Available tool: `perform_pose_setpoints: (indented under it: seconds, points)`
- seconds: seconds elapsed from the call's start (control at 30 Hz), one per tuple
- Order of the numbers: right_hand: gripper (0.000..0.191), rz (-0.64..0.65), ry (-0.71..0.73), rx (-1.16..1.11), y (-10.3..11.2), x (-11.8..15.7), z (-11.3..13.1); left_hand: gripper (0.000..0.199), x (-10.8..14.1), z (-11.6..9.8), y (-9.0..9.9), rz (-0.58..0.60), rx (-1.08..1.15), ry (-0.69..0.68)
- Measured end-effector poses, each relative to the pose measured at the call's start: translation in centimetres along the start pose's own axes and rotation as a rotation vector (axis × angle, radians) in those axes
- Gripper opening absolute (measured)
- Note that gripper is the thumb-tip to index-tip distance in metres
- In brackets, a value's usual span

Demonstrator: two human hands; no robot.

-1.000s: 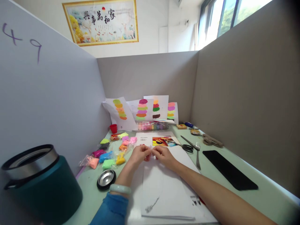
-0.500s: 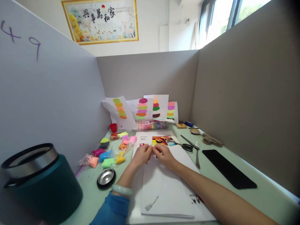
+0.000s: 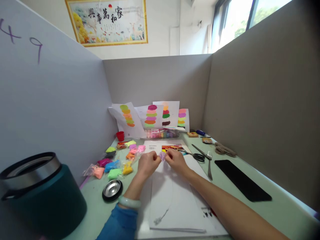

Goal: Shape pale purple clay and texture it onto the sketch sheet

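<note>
Over the upper part of the white paper [image 3: 172, 200], a small light-purple clay packet [image 3: 162, 156] is stretched between my hands. It looks like thin clear film with pale purple inside, though most of it is covered by fingers. My left hand [image 3: 149, 163] pinches its left side, fingers closed, with a pale bangle on the wrist. On the other side, my right hand [image 3: 177, 162] grips it with curled fingers. Just beyond my right hand lie black-handled scissors [image 3: 198, 157], resting partly on a printed pad cover [image 3: 152, 146].
Several bags of coloured clay [image 3: 115, 174] lie left, near a round lid [image 3: 112, 190] and a large teal flask [image 3: 45, 200]. A fork [image 3: 209, 166], a black strip [image 3: 242, 180] and brown cord [image 3: 225, 150] lie right. Partitions [image 3: 262, 100] enclose the desk; colour-swatch sheets [image 3: 147, 116] stand behind.
My hands have moved slightly apart, and the light-purple packet now shows between them. The view has shifted slightly; the things on the desk stay in place.
</note>
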State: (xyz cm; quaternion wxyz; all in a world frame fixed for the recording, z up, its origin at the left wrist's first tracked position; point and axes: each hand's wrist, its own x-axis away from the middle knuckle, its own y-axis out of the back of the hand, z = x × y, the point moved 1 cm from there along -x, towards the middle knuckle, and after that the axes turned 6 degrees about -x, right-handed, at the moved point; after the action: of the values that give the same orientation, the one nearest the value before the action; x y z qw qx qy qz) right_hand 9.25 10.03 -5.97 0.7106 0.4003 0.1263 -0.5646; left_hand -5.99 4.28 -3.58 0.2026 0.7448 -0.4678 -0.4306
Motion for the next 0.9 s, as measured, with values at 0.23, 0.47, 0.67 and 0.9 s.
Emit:
perform_pose_setpoints:
  seconds: [0.23,0.47,0.67,0.9]
  points:
    - [0.013,0.145,-0.266,-0.547,0.3,0.0,0.4,0.069,0.2,-0.2,0.5,0.224,0.42,-0.102]
    - [0.013,0.242,-0.226,-0.538,0.7,-0.1,1.1,0.036,0.5,0.1,-0.2,0.359,0.155,-0.15]
    - [0.014,0.28,-0.24,-0.43,1.6,-0.6,0.9,0.017,0.3,-0.1,-0.1,0.239,-0.09,-0.146]
    - [0.014,0.273,-0.295,-0.62,2.2,-0.6,0.9,0.032,0.5,-0.6,0.6,0.355,0.12,-0.096]
